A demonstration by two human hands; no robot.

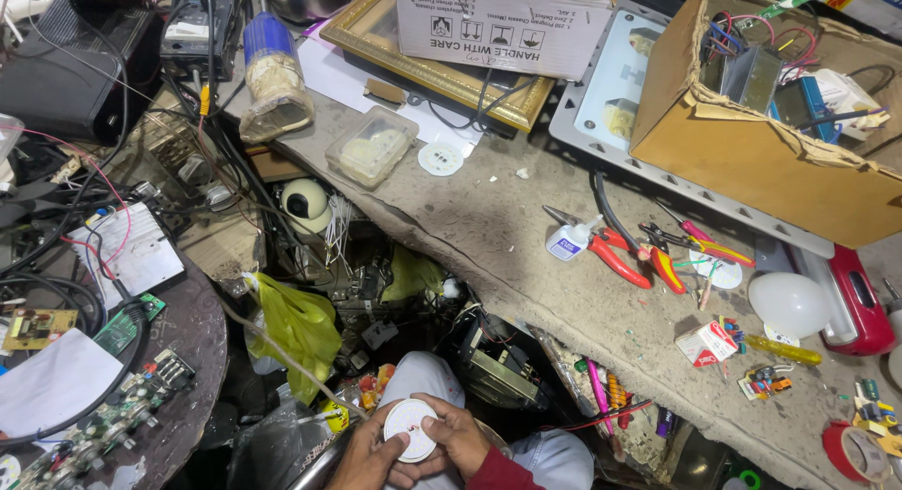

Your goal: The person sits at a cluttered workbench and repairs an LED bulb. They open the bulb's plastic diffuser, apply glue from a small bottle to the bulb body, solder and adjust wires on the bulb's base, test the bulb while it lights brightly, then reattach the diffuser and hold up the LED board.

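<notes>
We see a rough grey concrete workbench (526,236) running diagonally across the view, its surface dusty and chipped at the edge. To the left stands a dark round table (193,358) with a worn top. Between them, the floor is hidden under tangled black cables (225,161) and a crumpled yellow-green plastic bag (296,330). Lighting is even and bright, without hard shadows.

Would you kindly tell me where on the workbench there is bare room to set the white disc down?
Bare bench lies between the clear plastic box and red pliers. Crowded around the white bulb. Both hands hold the white disc.
</notes>
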